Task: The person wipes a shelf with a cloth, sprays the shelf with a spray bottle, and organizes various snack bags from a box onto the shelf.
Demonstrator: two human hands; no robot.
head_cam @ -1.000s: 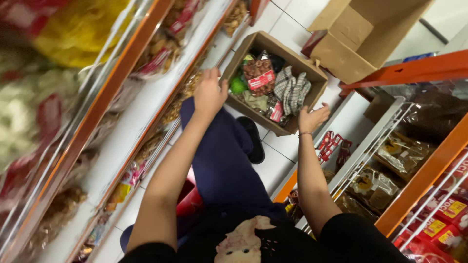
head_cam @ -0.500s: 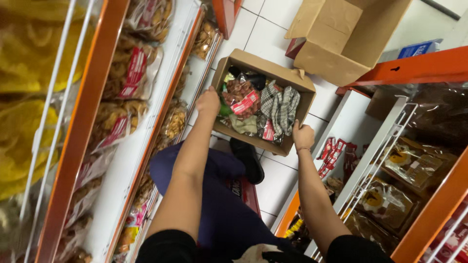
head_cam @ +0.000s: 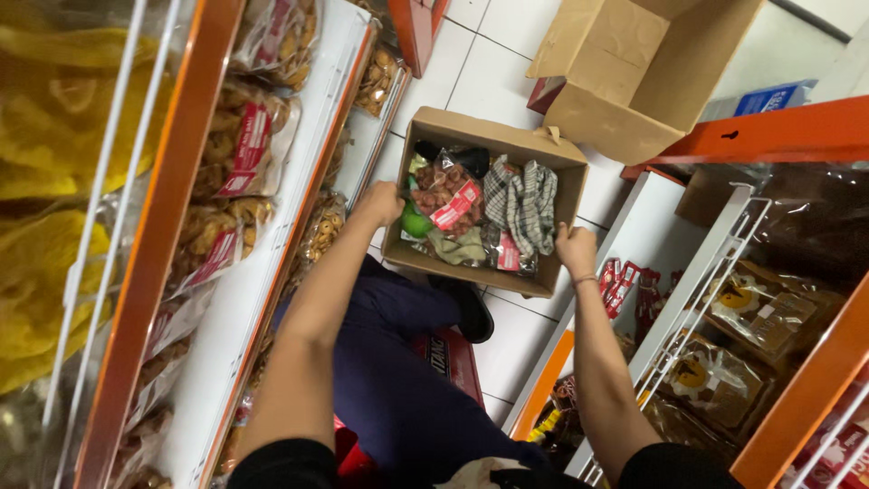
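An open brown cardboard box (head_cam: 489, 143) sits on the white tiled floor between two shelf racks. Inside lie clear bags of brown snacks with red labels (head_cam: 445, 192), a checked grey cloth (head_cam: 523, 201) and a green round item (head_cam: 415, 222). My left hand (head_cam: 381, 202) grips the box's left wall. My right hand (head_cam: 574, 249) grips its right front corner. My legs in dark blue trousers and a black shoe (head_cam: 472, 312) show below the box.
A second, empty cardboard box (head_cam: 634, 72) stands behind, top right. Orange-edged shelves with bagged snacks (head_cam: 244, 149) run along the left; a wire-fronted rack with dark packets (head_cam: 751, 317) on the right. A red stool (head_cam: 448, 358) is under me.
The view has tilted and closed in on the box. My right hand has gone from hovering beside the box to gripping its right corner. My left hand stays on the left wall.
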